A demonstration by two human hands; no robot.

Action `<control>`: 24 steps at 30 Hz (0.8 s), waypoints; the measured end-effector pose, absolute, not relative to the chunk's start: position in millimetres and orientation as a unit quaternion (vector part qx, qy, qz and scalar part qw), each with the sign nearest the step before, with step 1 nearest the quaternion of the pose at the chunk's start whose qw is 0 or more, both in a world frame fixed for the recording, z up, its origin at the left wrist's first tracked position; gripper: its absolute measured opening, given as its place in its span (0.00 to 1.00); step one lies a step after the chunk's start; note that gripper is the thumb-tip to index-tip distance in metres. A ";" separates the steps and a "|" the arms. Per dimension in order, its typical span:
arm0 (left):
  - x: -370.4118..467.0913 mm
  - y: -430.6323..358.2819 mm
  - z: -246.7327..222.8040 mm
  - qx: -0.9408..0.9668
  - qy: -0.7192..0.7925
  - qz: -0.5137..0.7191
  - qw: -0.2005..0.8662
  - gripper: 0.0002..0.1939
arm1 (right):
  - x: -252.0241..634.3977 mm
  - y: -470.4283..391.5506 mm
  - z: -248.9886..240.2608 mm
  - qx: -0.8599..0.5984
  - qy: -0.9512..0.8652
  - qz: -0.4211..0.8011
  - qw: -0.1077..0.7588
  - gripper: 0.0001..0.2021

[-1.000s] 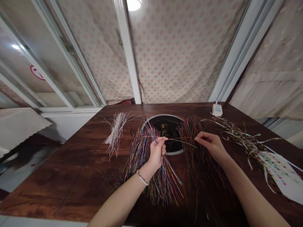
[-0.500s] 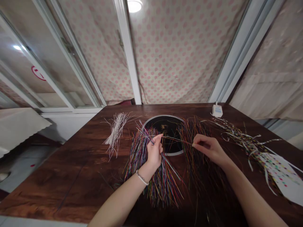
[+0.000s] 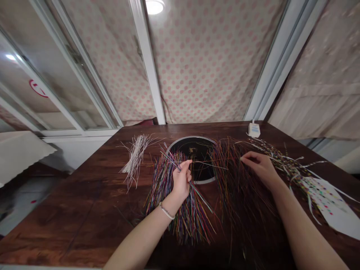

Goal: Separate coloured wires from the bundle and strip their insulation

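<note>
My left hand [image 3: 181,180] is closed around a small bunch of thin coloured wires [image 3: 201,197], whose ends stick out above and below the fist. A pale wire [image 3: 213,165] juts to the right from its thumb and fingertip. My right hand [image 3: 260,167] pinches the far end of a fine orange wire [image 3: 222,160], stretched almost level between both hands. Beneath the left hand lies a thick pile of multicoloured wires [image 3: 163,183]. Under and left of the right hand spreads a darker, reddish-brown heap of fine strands [image 3: 227,157].
A round black inset with a silver rim [image 3: 206,182] lies in the dark wooden table [image 3: 92,195]. White wires [image 3: 135,155] are bundled at left. A small white box [image 3: 254,130] stands at the back right, near dotted strips [image 3: 281,161] and a dotted white sheet [image 3: 334,210].
My right hand has moved right and slightly up, away from the left. The orange wire now stretches between the hands, while a pale wire's right end hangs free. My left hand keeps its grip.
</note>
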State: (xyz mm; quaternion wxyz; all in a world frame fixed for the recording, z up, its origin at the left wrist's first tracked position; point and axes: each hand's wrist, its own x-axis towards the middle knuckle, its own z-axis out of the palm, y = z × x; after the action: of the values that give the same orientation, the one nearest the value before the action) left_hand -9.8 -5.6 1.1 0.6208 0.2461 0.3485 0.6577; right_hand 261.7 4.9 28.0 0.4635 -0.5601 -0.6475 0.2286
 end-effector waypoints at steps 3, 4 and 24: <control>-10.0 -5.7 0.6 0.244 0.347 0.659 0.621 0.15 | 279.8 9.2 23.4 -0.591 -0.602 0.221 0.488 0.09; -10.1 -5.7 0.5 0.242 0.347 0.660 0.621 0.15 | 285.8 10.2 22.3 -0.604 -0.585 0.210 0.500 0.10; -10.7 -2.7 -5.1 0.245 0.321 0.598 0.692 0.14 | 268.9 -14.6 6.9 -0.710 -0.697 0.089 0.056 0.02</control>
State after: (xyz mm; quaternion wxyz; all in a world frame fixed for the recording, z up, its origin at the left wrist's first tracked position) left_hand -10.7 -2.7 -5.1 0.6921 0.2451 0.3210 0.5982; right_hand 268.9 -14.6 6.9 0.0558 -0.7095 -0.6967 0.0894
